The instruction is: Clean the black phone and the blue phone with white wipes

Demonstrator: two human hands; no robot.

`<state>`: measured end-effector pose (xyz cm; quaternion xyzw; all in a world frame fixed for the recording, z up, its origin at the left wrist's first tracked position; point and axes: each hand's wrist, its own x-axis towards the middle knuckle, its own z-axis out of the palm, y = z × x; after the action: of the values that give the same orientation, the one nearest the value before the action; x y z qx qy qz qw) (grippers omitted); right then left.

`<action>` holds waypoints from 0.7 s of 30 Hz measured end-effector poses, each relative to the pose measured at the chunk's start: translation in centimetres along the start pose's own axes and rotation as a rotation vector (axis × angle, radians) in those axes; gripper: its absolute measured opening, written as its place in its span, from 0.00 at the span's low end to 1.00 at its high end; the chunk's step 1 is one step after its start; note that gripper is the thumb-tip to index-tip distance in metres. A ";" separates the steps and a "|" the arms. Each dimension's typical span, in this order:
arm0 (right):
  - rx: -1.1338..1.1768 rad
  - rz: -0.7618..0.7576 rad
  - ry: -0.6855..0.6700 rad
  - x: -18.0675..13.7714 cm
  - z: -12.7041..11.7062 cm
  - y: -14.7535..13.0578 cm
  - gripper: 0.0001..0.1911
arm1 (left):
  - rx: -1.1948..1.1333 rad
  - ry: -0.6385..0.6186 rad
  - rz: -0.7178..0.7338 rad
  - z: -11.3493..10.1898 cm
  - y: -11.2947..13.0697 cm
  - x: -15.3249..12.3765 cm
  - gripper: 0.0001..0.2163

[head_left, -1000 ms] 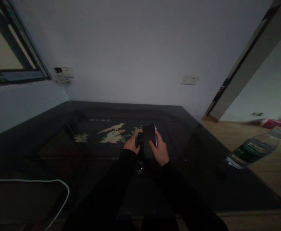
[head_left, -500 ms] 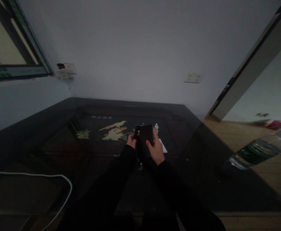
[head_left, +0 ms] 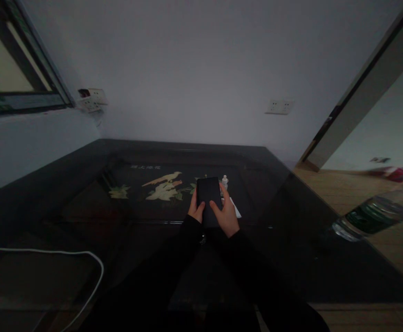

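A black phone (head_left: 209, 191), perhaps in a folding cover, is held upright between both hands with a plain dark face towards me. My left hand (head_left: 196, 208) grips its left edge, thumb laid on the face. On the opposite edge my right hand (head_left: 226, 214) is closed the same way, its thumb also on the face. Just behind the right fingers stand a small white-capped bottle (head_left: 224, 180) and a piece of white paper (head_left: 236, 208), both partly covered. A small shiny thing (head_left: 202, 239) shows below the phone; its kind is unclear.
The dark glossy table (head_left: 256, 258) bears a bird-and-flower picture (head_left: 163, 189). At the right edge a water bottle with a green label (head_left: 370, 214) appears tilted. A white cable (head_left: 97, 263) curves across the left front. Wall sockets (head_left: 279, 107) are behind the table.
The phone has turned from a half-folded or angled pose, with camera lenses showing at its left, to a flat face towards me. My left hand has shifted right and its thumb now rests on the face.
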<state>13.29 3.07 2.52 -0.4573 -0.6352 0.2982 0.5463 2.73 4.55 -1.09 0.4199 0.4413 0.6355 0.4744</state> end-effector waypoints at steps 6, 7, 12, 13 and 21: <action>-0.088 -0.001 -0.034 -0.1 -0.2 -0.3 0.36 | 0.041 0.001 0.113 -0.1 0.2 -1.0 0.36; -0.159 0.001 -0.052 -0.1 -0.3 -0.5 0.36 | 0.050 0.003 0.128 -0.1 0.2 -1.1 0.37; -0.773 -0.013 -0.145 0.3 -1.4 -2.1 0.32 | 0.043 -0.027 0.139 0.1 0.0 -1.2 0.42; -0.890 -0.046 -0.136 0.3 -1.6 -2.5 0.31 | 0.030 -0.038 0.131 0.2 0.0 -1.2 0.43; -0.996 -0.012 -0.094 -0.3 -0.6 -3.2 0.30 | -0.053 -0.013 0.051 -0.3 -0.3 -0.7 0.45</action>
<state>13.07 1.41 5.35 -0.6449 -0.7270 -0.0242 0.2344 2.68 3.86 -1.48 0.4224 0.4102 0.6562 0.4719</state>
